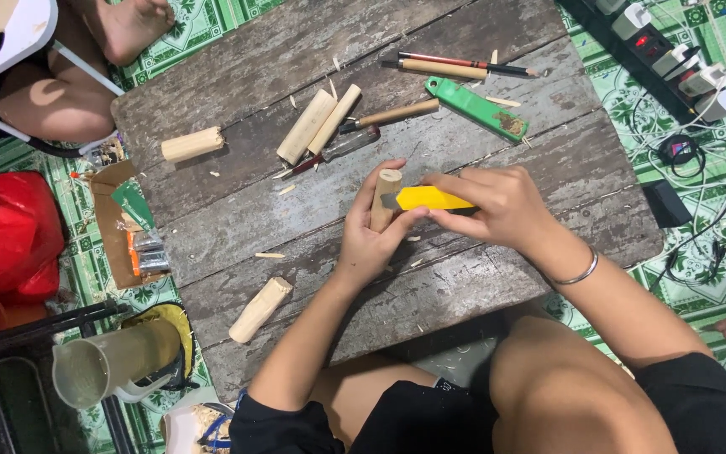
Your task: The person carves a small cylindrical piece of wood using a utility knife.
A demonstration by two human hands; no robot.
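The left hand (369, 240) holds a short wooden stick (384, 199) upright over the middle of the old grey wooden table (548, 160). The fingers wrap around the low part of the stick, and the thumb reaches up toward the top. The right hand (497, 206) is closed around a yellow knife (424, 198). The knife lies sideways, and its grey tip touches the stick near the top.

More wooden pieces lie on the table. One short piece (192, 144) sits to the upper left, well apart from the hands. Two longer pieces (319, 124) lie side by side above the hands. Another piece (260, 309) lies near the lower left edge. Small wood chips (269, 255) are scattered all over the boards.

A green tool (477, 108) lies above the right hand. Next to it is a tool with a wooden handle (392, 114). Two thin tools (464, 66) lie near the top edge.

On the green tiled floor (716, 261), a red bag (6, 235) sits at the left. A clear jug (107, 363) lies on its side below it. A power strip (661, 46) with white plugs and cords is at the upper right. Another person's leg (60, 92) shows at the upper left.
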